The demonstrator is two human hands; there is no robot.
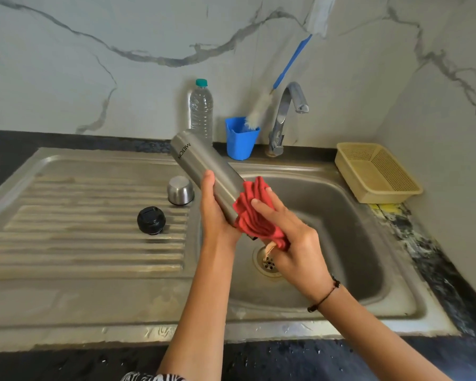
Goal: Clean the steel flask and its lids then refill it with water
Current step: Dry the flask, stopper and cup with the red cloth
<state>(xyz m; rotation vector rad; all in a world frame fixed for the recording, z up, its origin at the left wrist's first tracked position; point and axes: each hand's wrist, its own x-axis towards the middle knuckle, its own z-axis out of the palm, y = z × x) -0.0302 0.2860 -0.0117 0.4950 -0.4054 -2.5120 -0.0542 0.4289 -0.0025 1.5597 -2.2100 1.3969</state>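
My left hand (pixel 215 213) grips the flask (pixel 204 171); my right hand (pixel 289 237) pinches a red cloth (pixel 254 213) against its lower end. Both lids, steel cap (pixel 180 190) and black stopper (pixel 151 220), sit off, left of my fingers; I judge wiping underway, refilling still ahead.

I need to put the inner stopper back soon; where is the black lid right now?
In the head view, the black lid sits on the ribbed drainboard, left of the basin, just in front of the steel cap.

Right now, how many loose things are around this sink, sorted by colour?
Steel: 2, the flask and its steel cap
Black: 1, the inner lid
Red: 1, the cloth
Blue: 2, the cup and the blue-handled bottle brush standing in it
Clear: 1, the water bottle
Cream: 1, the basket
Total: 8
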